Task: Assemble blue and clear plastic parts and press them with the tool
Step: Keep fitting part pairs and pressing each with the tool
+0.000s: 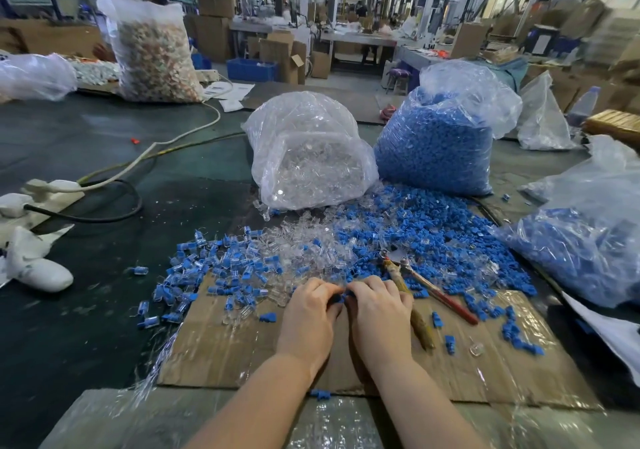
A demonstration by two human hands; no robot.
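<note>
My left hand (pixel 309 317) and my right hand (pixel 377 313) meet fingertip to fingertip over a cardboard sheet (pixel 221 348). Between them they pinch a small blue plastic part (pixel 341 298); any clear part there is hidden by the fingers. The pliers-like tool (pixel 429 287), with one red and one worn brown handle, lies on the cardboard just right of my right hand. Loose clear parts (pixel 304 247) and loose blue parts (pixel 433 233) are heaped beyond my hands. Assembled blue-and-clear pieces (pixel 207 268) are spread to the left.
A bag of clear parts (pixel 308 150) and a bag of blue parts (pixel 436 143) stand behind the heaps. Another bag with blue pieces (pixel 588 240) lies at right. Cables (pixel 114 174) and a power strip lie at left. A person sits behind a large bag (pixel 156 50) far left.
</note>
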